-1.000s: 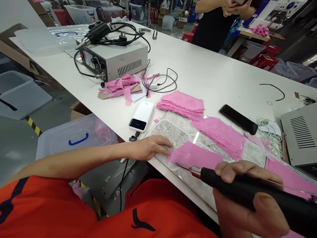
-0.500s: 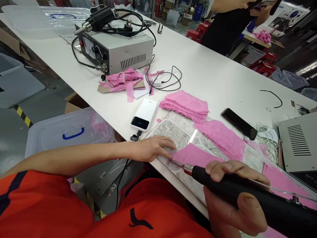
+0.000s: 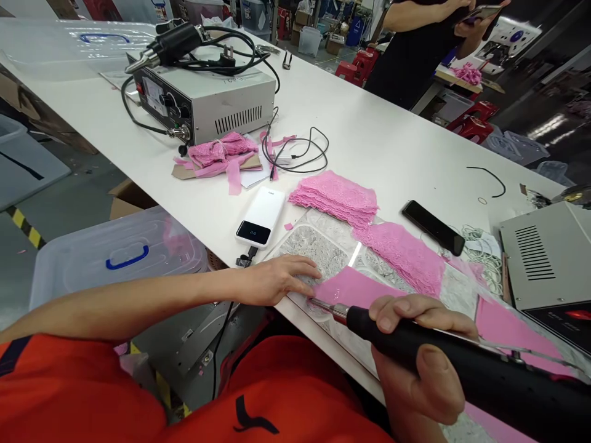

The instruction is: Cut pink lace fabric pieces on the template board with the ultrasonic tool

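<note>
My right hand [image 3: 422, 363] is wrapped round a black tool handle [image 3: 462, 369] with a metal tip [image 3: 323, 306]. The tip touches the near left corner of a flat pink fabric piece [image 3: 357, 288]. That piece lies on a glass plate [image 3: 314, 246] over white lace. My left hand [image 3: 277, 280] rests flat at the plate's left edge, fingers stretched out and pressing beside the pink piece. Beyond it lie two stacks of pink lace [image 3: 337, 194] [image 3: 401, 249].
A white power bank [image 3: 261, 215] and a black phone [image 3: 431, 218] lie on the white table [image 3: 378, 135]. A grey control box [image 3: 207, 101] with a heat gun stands far left, another box [image 3: 545, 255] at right. A person stands far back. A lidded bin [image 3: 115, 255] sits below.
The tool tip has slid left along the pink piece's near edge to its left corner. My left hand has stayed put. The view has shifted slightly.
</note>
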`<state>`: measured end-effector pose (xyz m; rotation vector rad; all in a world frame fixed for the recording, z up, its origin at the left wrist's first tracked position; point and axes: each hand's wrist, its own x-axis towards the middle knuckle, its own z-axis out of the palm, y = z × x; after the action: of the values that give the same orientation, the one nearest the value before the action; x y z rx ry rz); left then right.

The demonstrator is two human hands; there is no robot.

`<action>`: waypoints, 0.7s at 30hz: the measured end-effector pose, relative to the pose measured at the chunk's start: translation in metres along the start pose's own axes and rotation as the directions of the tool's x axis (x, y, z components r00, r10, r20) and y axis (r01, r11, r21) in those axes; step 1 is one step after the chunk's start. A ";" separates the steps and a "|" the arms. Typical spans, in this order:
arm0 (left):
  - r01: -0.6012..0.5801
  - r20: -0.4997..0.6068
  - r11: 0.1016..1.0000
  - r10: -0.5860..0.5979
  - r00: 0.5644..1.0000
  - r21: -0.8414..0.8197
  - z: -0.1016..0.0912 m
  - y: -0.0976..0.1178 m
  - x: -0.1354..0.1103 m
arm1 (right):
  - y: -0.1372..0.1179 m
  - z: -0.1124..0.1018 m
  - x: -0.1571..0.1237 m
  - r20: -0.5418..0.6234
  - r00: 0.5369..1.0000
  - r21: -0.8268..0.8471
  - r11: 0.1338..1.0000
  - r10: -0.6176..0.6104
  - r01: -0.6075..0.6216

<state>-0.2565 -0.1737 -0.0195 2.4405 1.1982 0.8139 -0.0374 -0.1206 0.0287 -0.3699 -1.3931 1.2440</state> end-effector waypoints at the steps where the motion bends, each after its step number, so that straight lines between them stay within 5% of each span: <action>1: -0.001 -0.002 1.000 0.001 1.000 0.004 0.000 0.000 0.000 | 0.000 0.001 0.000 0.005 1.000 0.006 1.000 -0.007 0.007; 6: -0.021 -0.028 0.999 0.022 0.999 0.025 -0.002 0.001 -0.002 | -0.001 -0.005 0.005 -0.034 0.999 -0.002 1.000 -0.022 0.022; 14: -0.057 -0.019 0.989 0.060 0.998 0.140 0.002 0.007 0.007 | 0.011 -0.031 0.043 -0.292 0.933 -0.156 0.973 -0.211 0.171; 21: -0.064 0.011 0.986 0.063 0.998 0.152 0.005 0.006 0.008 | 0.029 -0.034 0.052 -0.366 0.914 -0.137 0.982 -0.175 0.133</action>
<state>-0.2464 -0.1714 -0.0176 2.6142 1.2273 0.7570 -0.0355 -0.0524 0.0238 -0.5349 -1.1355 0.9108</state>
